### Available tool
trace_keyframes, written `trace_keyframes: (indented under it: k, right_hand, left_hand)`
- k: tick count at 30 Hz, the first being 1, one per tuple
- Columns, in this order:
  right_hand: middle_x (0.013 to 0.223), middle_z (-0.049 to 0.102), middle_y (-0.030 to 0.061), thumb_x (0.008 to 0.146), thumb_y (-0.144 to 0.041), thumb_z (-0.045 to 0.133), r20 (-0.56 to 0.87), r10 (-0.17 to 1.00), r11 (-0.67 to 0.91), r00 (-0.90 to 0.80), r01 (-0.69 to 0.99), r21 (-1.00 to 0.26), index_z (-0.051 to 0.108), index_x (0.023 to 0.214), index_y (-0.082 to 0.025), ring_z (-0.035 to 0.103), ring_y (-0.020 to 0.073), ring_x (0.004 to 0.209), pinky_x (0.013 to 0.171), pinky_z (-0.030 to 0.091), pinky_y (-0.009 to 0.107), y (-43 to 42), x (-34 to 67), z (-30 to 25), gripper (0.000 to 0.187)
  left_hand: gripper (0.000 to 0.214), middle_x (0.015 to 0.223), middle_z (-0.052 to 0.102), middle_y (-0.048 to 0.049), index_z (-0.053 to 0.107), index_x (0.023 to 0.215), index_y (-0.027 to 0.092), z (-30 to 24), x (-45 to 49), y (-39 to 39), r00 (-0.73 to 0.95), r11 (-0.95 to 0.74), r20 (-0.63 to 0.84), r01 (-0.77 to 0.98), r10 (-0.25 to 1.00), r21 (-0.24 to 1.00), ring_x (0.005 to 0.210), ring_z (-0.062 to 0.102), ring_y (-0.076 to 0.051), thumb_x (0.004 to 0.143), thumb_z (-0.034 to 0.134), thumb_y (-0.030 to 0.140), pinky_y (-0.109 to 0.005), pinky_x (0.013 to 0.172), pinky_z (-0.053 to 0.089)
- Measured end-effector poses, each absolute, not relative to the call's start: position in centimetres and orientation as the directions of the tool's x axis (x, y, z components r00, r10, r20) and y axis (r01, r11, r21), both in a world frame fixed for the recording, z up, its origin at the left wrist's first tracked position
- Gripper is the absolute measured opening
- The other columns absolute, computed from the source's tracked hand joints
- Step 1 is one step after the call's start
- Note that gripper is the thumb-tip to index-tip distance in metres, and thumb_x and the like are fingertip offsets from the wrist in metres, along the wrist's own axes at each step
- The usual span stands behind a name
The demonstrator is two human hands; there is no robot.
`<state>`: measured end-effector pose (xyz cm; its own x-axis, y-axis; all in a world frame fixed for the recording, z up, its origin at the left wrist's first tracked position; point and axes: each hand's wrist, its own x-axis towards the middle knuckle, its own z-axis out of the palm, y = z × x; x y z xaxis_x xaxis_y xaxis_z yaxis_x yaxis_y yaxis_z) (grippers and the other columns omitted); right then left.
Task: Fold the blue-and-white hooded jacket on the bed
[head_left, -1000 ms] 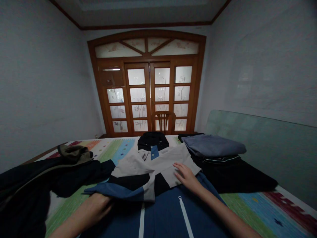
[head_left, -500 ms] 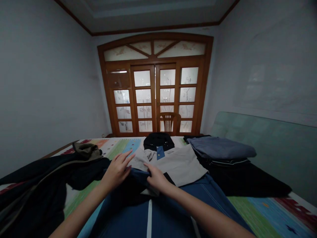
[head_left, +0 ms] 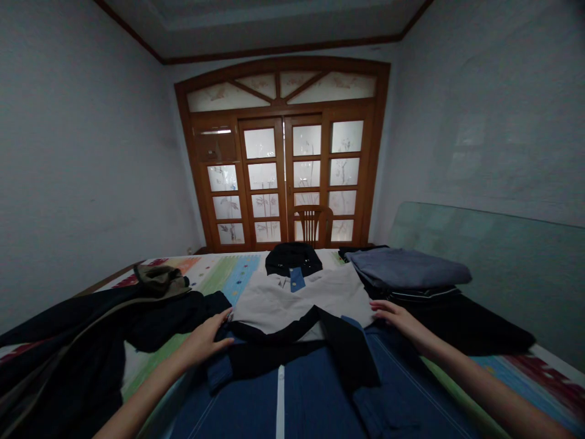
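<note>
A blue, black and grey zip jacket [head_left: 292, 390] lies flat on the bed in front of me, its black hood [head_left: 292, 258] at the far end and both sleeves folded across the chest. My left hand [head_left: 206, 340] rests at the jacket's left edge, fingers curled over the fabric near the shoulder. My right hand [head_left: 397, 319] lies at the jacket's right edge with its fingers stretched out flat on the cloth.
Dark clothes [head_left: 82, 329] are heaped on the left of the striped bedsheet [head_left: 214, 277]. A folded stack with a grey-blue garment [head_left: 406, 268] on top sits at the right, by a green headboard [head_left: 503, 268]. A wooden chair [head_left: 311, 223] stands before glazed wooden doors.
Both hands moved apart from the jacket's middle to its left and right edges. The sleeves now lie crossed over the chest.
</note>
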<state>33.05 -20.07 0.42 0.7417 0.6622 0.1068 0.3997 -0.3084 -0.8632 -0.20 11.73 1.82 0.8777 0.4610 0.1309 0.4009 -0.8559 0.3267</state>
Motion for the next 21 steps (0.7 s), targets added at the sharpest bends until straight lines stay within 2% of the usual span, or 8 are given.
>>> trace_keyframes:
  k: [2,4,6,8,11,15,18,21]
  right_hand:
    - [0.095,0.062,0.0115,0.064,-0.044,0.043,0.072,0.681,-0.341,0.728,0.403,-0.849,0.058,0.098,-0.016,0.059,0.023,0.084,0.073,0.046,0.035,-21.3,32.5,-0.4,0.046]
    - [0.101,0.06,0.0125,0.067,-0.048,0.042,0.09,0.731,-0.339,0.677,0.474,-0.813,0.055,0.104,-0.016,0.057,0.0238,0.091,0.079,0.044,0.037,-22.3,30.8,-1.4,0.051]
    - [0.112,0.054,0.0143,0.068,-0.049,0.043,0.129,0.768,-0.348,0.627,0.578,-0.738,0.052,0.111,-0.016,0.05,0.0253,0.103,0.087,0.039,0.039,-23.2,28.1,-2.5,0.055]
    - [0.124,0.044,0.0155,0.069,-0.049,0.046,0.147,0.787,-0.391,0.599,0.668,-0.633,0.045,0.119,-0.017,0.041,0.0271,0.113,0.093,0.034,0.042,-23.9,25.2,-3.7,0.06]
    - [0.134,0.027,0.0148,0.067,-0.046,0.054,0.106,0.855,-0.406,0.508,0.782,-0.473,0.034,0.128,-0.022,0.028,0.0305,0.12,0.093,0.033,0.045,-24.6,21.5,-5.3,0.069]
    - [0.136,0.025,0.01,0.061,-0.039,0.063,0.127,0.9,-0.375,0.418,0.888,-0.266,0.037,0.125,-0.034,0.022,0.0369,0.12,0.089,0.034,0.053,-24.3,19.5,-5.9,0.069]
    - [0.133,0.031,0.0087,0.063,-0.029,0.06,0.239,0.893,-0.362,0.381,0.924,-0.119,0.042,0.122,-0.032,0.028,0.0352,0.119,0.089,0.035,0.051,-23.5,19.9,-5.8,0.062]
    - [0.116,0.053,0.0109,0.066,-0.012,0.049,0.313,0.903,-0.319,0.294,0.947,0.031,0.057,0.106,-0.021,0.048,0.0278,0.105,0.088,0.036,0.043,-22.4,21.7,-5.3,0.042]
  left_hand:
    - [0.059,0.12,0.048,-0.0128,0.034,0.124,0.017,1.3,1.0,11.0,0.888,-0.897,0.134,0.429,0.44,0.109,0.105,0.048,-0.023,0.068,0.049,0.021,-0.035,0.087,0.039]
    - [0.06,0.121,0.047,-0.0137,0.036,0.123,0.017,0.8,2.2,10.7,0.878,-0.88,0.168,0.467,0.449,-0.089,0.104,0.049,-0.024,0.065,0.045,0.008,-0.036,0.084,0.04]
    - [0.062,0.121,0.046,-0.0148,0.036,0.123,0.017,0.5,3.2,10.8,0.87,-0.846,0.213,0.485,0.444,-0.221,0.102,0.05,-0.024,0.063,0.039,0.001,-0.035,0.079,0.042]
    - [0.062,0.121,0.046,-0.0149,0.037,0.123,0.016,0.3,4.0,11.1,0.873,-0.828,0.25,0.48,0.418,-0.292,0.099,0.051,-0.024,0.064,0.036,-0.001,-0.034,0.075,0.043]
    - [0.06,0.123,0.046,-0.0123,0.04,0.122,0.018,0.2,4.4,11.6,0.889,-0.828,0.266,0.447,0.372,-0.339,0.095,0.052,-0.023,0.065,0.034,0.0,-0.033,0.072,0.043]
    - [0.063,0.125,0.045,-0.0093,0.04,0.122,0.02,0.1,4.1,12.5,0.89,-0.83,0.25,0.448,0.38,-0.332,0.094,0.052,-0.023,0.062,0.036,0.0,-0.033,0.073,0.043]
    - [0.068,0.122,0.048,-0.008,0.036,0.125,0.02,-0.1,3.9,13.1,0.855,-0.807,0.256,0.514,0.452,-0.29,0.096,0.052,-0.021,0.061,0.035,-0.001,-0.031,0.074,0.043]
    - [0.066,0.119,0.051,-0.0083,0.034,0.126,0.017,-0.3,4.0,13.4,0.812,-0.782,0.247,0.579,0.529,-0.232,0.097,0.052,-0.021,0.063,0.034,0.001,-0.031,0.076,0.043]
